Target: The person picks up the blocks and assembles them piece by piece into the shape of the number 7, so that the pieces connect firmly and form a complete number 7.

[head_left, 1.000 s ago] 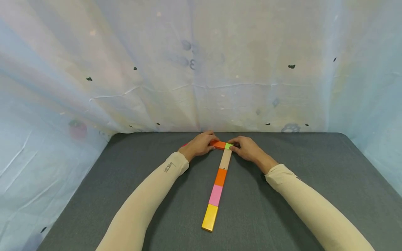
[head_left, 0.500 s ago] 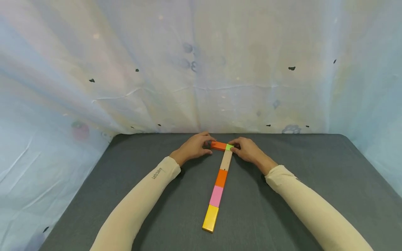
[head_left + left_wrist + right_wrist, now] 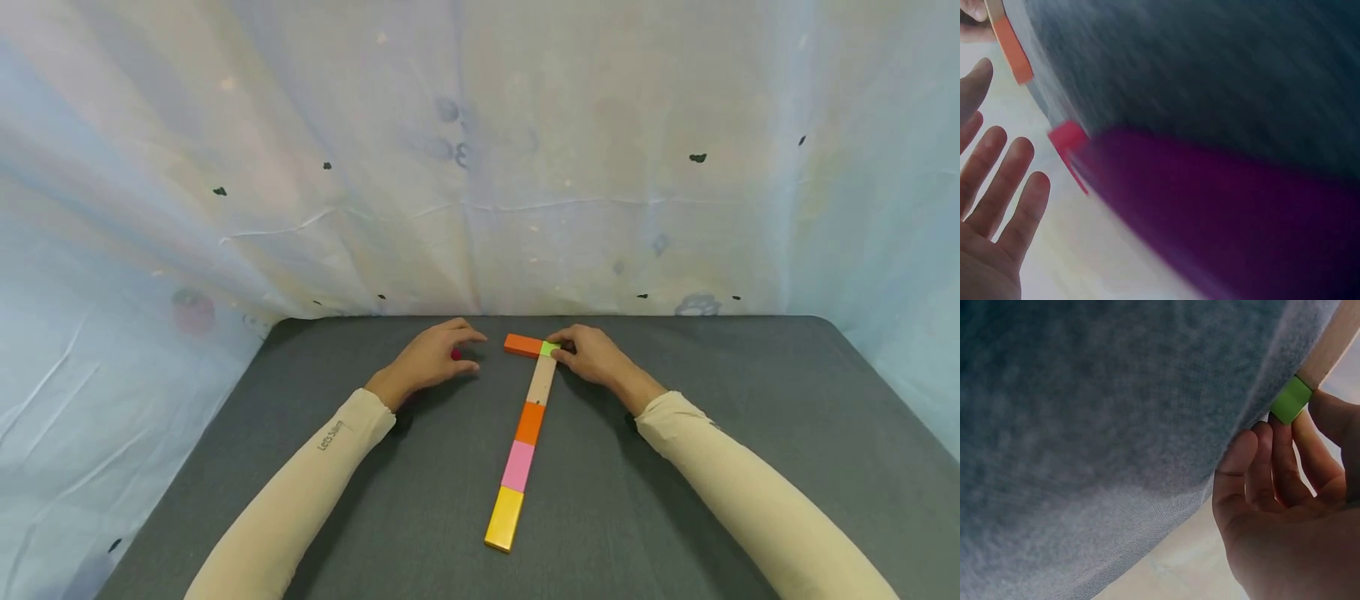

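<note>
My right hand (image 3: 592, 354) pinches the small green block (image 3: 1291, 400) at the far right corner of a row of blocks, thumb on one side and fingertips on another. An orange block (image 3: 522, 345) runs left from the green one. From the same corner a bare wood block (image 3: 541, 381), a second orange block (image 3: 529, 423), a pink block (image 3: 517, 465) and a yellow block (image 3: 503, 519) come toward me. My left hand (image 3: 431, 357) is apart from the row, fingers spread, holding nothing. A red block (image 3: 1069, 140) lies beside it, mostly hidden by the hand in the head view.
A dark purple shape (image 3: 1197, 200), blurred and near the camera, fills much of the left wrist view by the red block. The blocks rest on a grey cloth-covered table (image 3: 675, 500). Pale printed curtain (image 3: 570, 167) hangs behind its far edge.
My left hand has let go of the orange block at the far end and moved left, its fingers spreading. The right hand has stayed at the green block.
</note>
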A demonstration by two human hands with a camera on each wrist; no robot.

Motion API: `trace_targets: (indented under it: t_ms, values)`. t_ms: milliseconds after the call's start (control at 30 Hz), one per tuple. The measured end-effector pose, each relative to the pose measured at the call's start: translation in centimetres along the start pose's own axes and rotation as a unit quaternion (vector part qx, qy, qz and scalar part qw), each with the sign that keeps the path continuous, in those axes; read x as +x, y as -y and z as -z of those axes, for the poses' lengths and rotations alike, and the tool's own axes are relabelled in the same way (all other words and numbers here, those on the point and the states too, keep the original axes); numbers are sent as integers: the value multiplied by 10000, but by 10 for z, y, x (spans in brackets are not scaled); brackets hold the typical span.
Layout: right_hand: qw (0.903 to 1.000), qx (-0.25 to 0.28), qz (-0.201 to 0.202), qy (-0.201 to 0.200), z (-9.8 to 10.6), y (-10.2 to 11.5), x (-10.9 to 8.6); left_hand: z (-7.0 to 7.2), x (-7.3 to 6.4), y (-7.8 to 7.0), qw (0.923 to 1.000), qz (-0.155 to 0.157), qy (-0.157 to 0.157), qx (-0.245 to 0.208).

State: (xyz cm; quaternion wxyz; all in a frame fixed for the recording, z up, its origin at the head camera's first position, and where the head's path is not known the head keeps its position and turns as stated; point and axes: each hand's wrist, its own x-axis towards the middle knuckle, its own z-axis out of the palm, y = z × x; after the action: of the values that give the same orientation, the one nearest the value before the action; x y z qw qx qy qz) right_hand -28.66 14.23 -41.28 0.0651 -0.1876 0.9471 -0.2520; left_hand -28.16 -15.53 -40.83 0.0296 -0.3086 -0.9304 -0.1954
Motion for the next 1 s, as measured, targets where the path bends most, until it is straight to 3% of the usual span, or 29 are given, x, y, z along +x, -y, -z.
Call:
trace_targets:
  t_ms: [367,633,1000]
  values:
    - [10000,22,45,16,1,1,-2,9,-28,21,9998,-42,-206,26]
    - [10000,87,-24,35,2,-1,-3,20,-46,19,9991,-102,130,388]
    - [9999,76,78,18,0,5,-2,29,-90,33,9952,-308,147,915]
